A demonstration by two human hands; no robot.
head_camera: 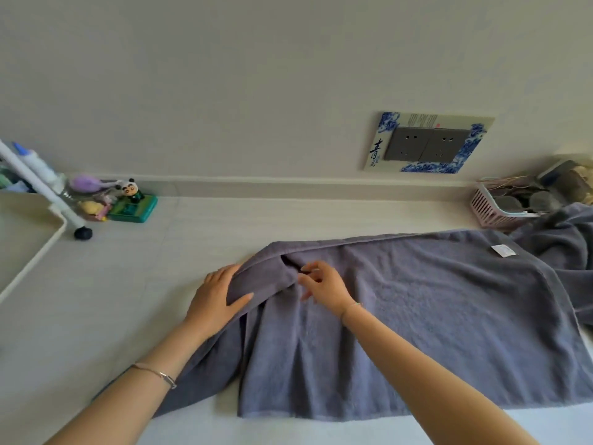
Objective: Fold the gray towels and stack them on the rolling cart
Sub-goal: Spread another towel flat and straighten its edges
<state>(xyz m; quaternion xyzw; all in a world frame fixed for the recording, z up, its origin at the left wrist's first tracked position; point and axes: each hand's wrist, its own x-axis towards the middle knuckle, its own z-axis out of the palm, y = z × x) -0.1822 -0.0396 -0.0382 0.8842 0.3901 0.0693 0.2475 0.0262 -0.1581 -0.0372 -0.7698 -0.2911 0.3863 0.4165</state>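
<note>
The towel [417,316] lay spread on the pale floor [128,284], with its left end bunched. A second towel [564,239] lay crumpled just beside its right end, against a pink basket [487,207]. The cart [29,239] stood well apart at the left edge. The left hand [215,300] gripped the bunched end, thumb on top and fingers partly under. The right hand [324,285] curled its fingers at a crease; whether they held cloth could not be told.

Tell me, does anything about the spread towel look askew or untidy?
Yes. The gray towel is bunched into folds at its left end, where the left hand grips it; the rest lies fairly flat.
</note>
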